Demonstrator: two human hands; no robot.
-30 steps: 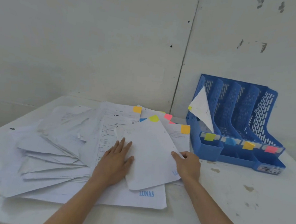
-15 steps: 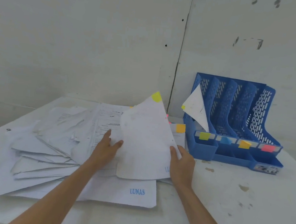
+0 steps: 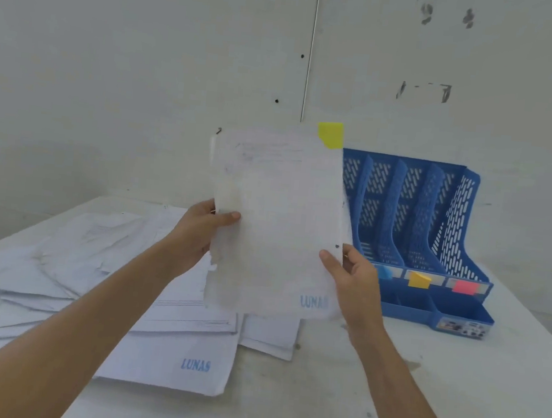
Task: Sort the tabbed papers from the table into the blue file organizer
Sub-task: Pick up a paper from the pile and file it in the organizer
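The white tabletop spreads below both grips, and most of the job looks undone. A loose pile of papers lies on it below and to the left of the left grip, fanned and overlapping, with none of its tabs in view.

Behind and to the right of the right grip stands the blue file organizer, upright against the wall. The three slots that show appear empty. The slot nearest the grips is hidden by the held sheet, so I cannot tell what it holds. The low front tray, right of the right grip, also looks empty.

Between the grips, raised upright above the pile, is the tabbed paper, a white sheet. The left grip is clamped on its left edge, thumb across the front. The right grip pinches its lower right edge the same way.

A yellow tab sticks up from the sheet's top corner, above the right grip. Just right of that grip, the organizer's front rail carries a blue label, an orange label and a pink label. Any yellow label probably sits behind the sheet, so this paper likely belongs in the hidden slot.
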